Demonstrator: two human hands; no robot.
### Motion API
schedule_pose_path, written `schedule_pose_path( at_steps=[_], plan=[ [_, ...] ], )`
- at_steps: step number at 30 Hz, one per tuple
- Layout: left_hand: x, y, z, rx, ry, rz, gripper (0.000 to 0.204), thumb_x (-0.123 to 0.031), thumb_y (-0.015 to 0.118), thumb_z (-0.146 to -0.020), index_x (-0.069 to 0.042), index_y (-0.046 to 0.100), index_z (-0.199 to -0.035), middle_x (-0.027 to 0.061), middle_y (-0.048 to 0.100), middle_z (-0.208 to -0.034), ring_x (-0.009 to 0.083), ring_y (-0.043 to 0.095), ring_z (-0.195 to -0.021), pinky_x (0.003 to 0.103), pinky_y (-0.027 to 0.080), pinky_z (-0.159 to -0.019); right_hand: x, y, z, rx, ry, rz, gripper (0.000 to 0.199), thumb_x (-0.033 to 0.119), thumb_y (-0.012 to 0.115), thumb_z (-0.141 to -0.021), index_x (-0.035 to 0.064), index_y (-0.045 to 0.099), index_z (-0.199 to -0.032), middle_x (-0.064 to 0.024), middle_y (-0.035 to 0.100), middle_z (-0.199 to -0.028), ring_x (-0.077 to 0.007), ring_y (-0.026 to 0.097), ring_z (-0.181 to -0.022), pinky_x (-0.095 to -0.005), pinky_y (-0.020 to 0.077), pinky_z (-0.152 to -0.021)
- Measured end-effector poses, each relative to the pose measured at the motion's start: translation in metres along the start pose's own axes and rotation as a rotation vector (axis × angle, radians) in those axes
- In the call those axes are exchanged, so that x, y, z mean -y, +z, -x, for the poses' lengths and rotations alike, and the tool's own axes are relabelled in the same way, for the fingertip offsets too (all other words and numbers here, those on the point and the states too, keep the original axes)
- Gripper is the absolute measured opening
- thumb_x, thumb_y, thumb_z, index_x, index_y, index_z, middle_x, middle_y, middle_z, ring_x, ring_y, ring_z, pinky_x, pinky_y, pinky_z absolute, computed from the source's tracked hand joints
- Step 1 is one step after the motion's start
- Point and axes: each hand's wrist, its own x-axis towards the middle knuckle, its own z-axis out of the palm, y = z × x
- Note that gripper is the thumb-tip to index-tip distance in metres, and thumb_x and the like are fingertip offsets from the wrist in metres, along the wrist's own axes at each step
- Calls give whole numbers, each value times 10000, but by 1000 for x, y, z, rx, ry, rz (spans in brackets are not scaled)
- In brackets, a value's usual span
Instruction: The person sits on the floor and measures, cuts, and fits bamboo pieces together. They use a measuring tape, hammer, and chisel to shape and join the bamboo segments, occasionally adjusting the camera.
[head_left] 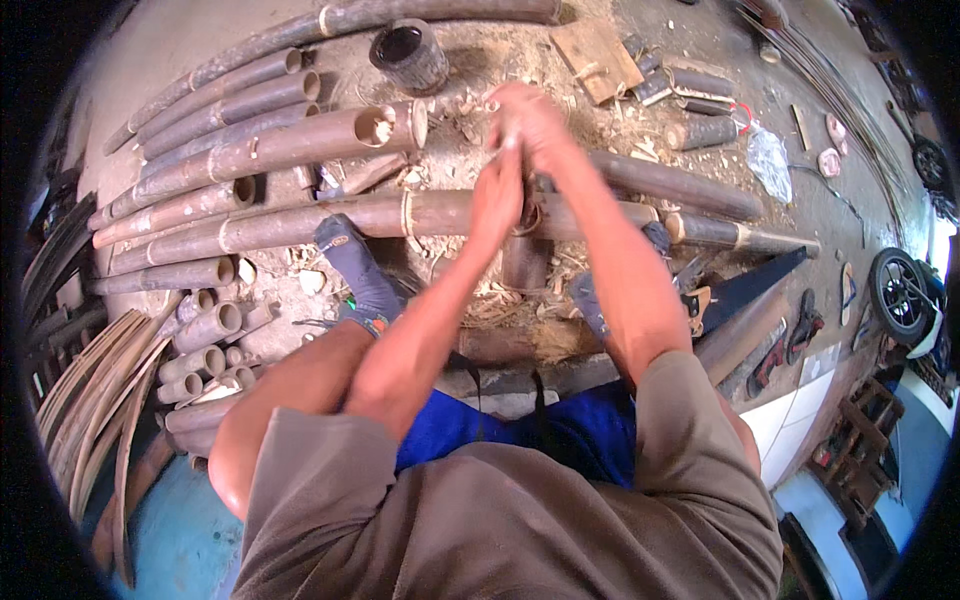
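Observation:
Both arms reach forward over a long brown bamboo pole [455, 212] that lies crosswise between my feet. My left hand [503, 185] is closed just above the pole, beside a dark curved edge at its upper surface. Directly beyond it, my right hand [530, 125] is blurred by motion, its fingers curled in. The two hands meet or nearly touch; whatever they grip is mostly hidden by the fingers. A short upright-looking brown bamboo piece [526, 262] shows below the pole. Pale shavings [490, 290] lie around it.
More bamboo poles [270, 140] lie at the left, one with a cut opening. A dark round container [410, 58] and a wooden board [597, 62] stand beyond. A handsaw [745, 290] rests by my right foot. Split bamboo strips [100, 400] and a motorcycle wheel [893, 292] flank the area.

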Motion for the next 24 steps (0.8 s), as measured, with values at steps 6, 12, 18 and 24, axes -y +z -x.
schedule_pose_path(
  at_steps=[6, 12, 18, 24],
  plan=[
    [-15, 13, -41, 8, 73, 523, 675, -680, 245, -1060, -96, 577, -994, 18, 550, -712, 119, 539, -572, 305, 424, -478, -3, -2, -34, -77, -158, 198, 218, 168, 777, -836, 42, 678, -982, -118, 665, -825, -212, 669, -775, -344, 573, -679],
    [3, 28, -43, -53, -112, 853, 714, -669, 164, -1066, -115, 526, -798, 27, 502, -601, 162, 477, -450, 314, 409, -417, -30, 5, -63, 25, -79, 809, 282, 168, 812, -800, 28, 708, -1022, -85, 698, -974, -193, 638, -856, -338, 532, -760],
    [-1, 31, -50, 261, 224, 112, 900, -691, 166, -1056, 47, 650, -878, 158, 624, -677, 284, 652, -673, 435, 538, -681, -10, -24, 8, -497, -255, 151, 317, 121, 763, -854, -4, 645, -1120, -70, 666, -945, -150, 601, -829, -296, 505, -697],
    [24, 53, -34, 637, 485, -202, 831, -704, 267, -1041, 31, 646, -1118, 216, 664, -904, 326, 642, -883, 442, 498, -862, -59, -53, 88, -951, -598, -249, 363, 83, 675, -914, -35, 526, -1224, -89, 630, -1000, -176, 604, -825, -303, 507, -705]
  ],
)
